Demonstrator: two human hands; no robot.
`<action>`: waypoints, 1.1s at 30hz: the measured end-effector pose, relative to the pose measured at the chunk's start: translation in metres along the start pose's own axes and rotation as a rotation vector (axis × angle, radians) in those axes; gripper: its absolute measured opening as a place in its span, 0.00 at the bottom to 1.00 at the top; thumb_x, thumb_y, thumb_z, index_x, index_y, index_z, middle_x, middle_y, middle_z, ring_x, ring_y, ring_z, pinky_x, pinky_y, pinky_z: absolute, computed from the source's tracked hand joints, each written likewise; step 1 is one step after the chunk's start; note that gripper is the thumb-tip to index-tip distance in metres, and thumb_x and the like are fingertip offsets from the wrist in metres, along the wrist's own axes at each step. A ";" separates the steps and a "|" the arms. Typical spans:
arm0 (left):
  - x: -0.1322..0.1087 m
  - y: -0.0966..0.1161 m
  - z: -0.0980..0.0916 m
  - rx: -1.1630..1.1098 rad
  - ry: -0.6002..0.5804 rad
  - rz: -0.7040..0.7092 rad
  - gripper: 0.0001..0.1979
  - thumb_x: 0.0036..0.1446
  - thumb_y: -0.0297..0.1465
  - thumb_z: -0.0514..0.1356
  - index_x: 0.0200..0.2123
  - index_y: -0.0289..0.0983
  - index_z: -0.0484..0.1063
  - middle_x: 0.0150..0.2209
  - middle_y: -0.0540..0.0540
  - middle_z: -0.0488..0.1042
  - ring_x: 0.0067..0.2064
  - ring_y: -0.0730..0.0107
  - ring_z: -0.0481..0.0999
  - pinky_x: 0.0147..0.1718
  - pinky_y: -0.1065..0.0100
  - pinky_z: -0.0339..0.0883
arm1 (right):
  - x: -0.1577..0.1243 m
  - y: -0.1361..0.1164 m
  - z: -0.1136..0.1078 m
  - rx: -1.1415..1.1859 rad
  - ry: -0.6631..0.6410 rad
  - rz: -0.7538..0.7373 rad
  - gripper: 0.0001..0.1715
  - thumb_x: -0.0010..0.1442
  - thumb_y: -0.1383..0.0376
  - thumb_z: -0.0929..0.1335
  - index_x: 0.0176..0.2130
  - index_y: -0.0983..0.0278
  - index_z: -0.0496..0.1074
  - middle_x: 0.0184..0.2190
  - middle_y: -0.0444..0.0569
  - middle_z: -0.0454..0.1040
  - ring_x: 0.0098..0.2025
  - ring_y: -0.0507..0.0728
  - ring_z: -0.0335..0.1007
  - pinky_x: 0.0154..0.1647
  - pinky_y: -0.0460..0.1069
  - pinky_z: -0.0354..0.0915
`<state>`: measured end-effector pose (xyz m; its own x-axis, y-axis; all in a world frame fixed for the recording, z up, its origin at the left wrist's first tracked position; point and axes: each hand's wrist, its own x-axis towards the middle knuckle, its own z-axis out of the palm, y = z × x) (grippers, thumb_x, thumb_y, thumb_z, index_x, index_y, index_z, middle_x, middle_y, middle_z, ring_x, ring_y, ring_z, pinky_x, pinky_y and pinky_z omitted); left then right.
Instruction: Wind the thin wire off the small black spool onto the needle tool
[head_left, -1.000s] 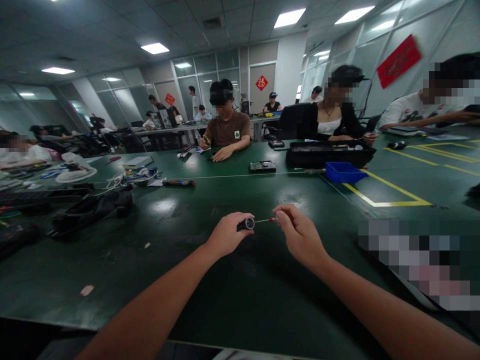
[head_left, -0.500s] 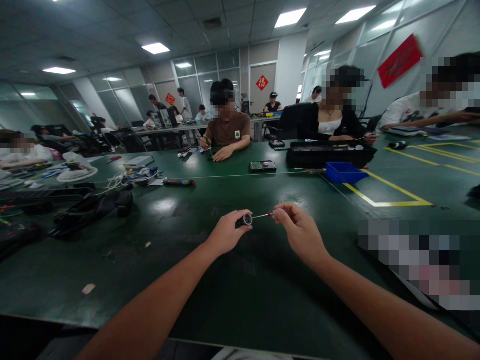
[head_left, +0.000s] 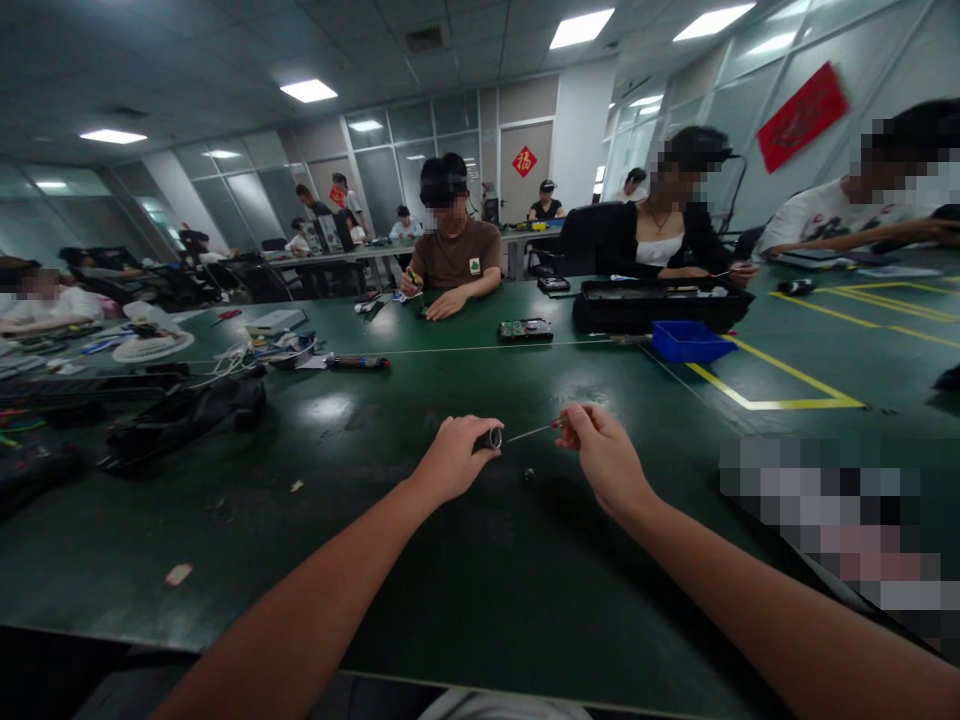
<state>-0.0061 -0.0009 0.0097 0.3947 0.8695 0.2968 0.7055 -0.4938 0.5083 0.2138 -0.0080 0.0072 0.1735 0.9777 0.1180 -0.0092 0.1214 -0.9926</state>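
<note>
the left hand point(head_left: 450, 460) is pinching a black cylinder point(head_left: 489, 439); right of it, the right hand point(head_left: 606, 458) is pinching a thin rod point(head_left: 530, 433).

The room is dim, lit by cool white ceiling light panels point(head_left: 581, 29), two of the brightest high above and beyond the blue bin point(head_left: 690, 345). On the dark green bench point(head_left: 465, 580), a whitish glare spreads well left of the bin, with a weaker sheen closer to it. Soft shadow pools nearer than the bin, along the right forearm point(head_left: 720, 585). Pixel blocks mask a patch in front of the bin; far beyond it, details soften and outer shapes stretch.
</note>
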 end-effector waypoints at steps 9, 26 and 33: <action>-0.001 0.006 -0.005 -0.114 0.053 -0.094 0.14 0.59 0.30 0.61 0.49 0.38 0.70 0.47 0.42 0.74 0.49 0.58 0.73 0.50 0.58 0.65 | -0.001 -0.005 -0.002 -0.016 0.029 -0.084 0.18 0.59 0.51 0.68 0.41 0.62 0.73 0.33 0.47 0.72 0.34 0.56 0.68 0.41 0.54 0.66; -0.002 0.063 0.015 0.238 -0.415 0.190 0.20 0.64 0.42 0.53 0.56 0.44 0.70 0.47 0.43 0.76 0.47 0.56 0.76 0.41 0.60 0.69 | 0.004 0.002 -0.003 -0.034 0.042 -0.160 0.17 0.61 0.52 0.68 0.42 0.61 0.73 0.33 0.48 0.73 0.34 0.56 0.69 0.39 0.54 0.67; 0.006 0.063 0.031 0.355 -0.449 0.241 0.15 0.63 0.40 0.55 0.48 0.38 0.73 0.44 0.42 0.76 0.42 0.57 0.78 0.36 0.63 0.70 | 0.001 -0.002 -0.002 -0.034 0.027 -0.127 0.19 0.58 0.50 0.69 0.40 0.62 0.73 0.33 0.48 0.73 0.33 0.56 0.68 0.37 0.54 0.66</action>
<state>0.0594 -0.0270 0.0182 0.7218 0.6910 -0.0390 0.6882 -0.7106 0.1466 0.2163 -0.0078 0.0097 0.1981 0.9498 0.2422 0.0479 0.2374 -0.9702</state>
